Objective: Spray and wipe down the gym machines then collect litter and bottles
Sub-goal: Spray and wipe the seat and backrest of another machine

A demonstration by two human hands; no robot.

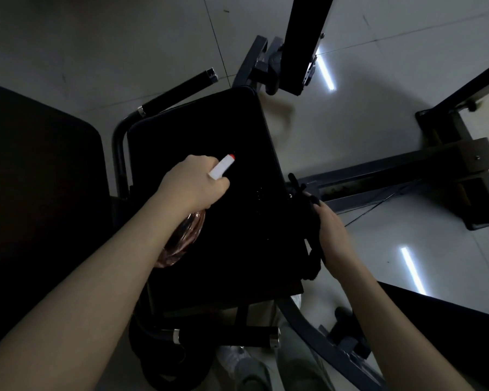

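Nearest, below the seat, a padded grip bar (223,335) crossed in front of the person's shoes (232,359). Judging from this view, the job was in its early part. The black seat pad (209,131) carried a small scatter of wet droplets (259,193) near its right edge, so spraying looked under way. No wiped streak could be made out in the dim light. Wiping this machine, treating the others, and gathering litter and bottles all seemed left to do.

The left hand (192,184) was clamped round the neck of the spray bottle (181,241). Its clear pinkish body hung under the wrist, above the near left part of the pad. Its white nozzle (222,166) with a red tip pointed to the far right, over the middle of the pad. Whether a finger pressed the trigger could not be told.

The right hand (331,227) had its fingers curled round a dark cloth (314,261) at the pad's right edge. The cloth drooped nearward from the fist.

Farther off, a second grip bar (178,91) angled out at the far left, and the grey machine frame (378,179) ran right across the tiled floor (96,38).
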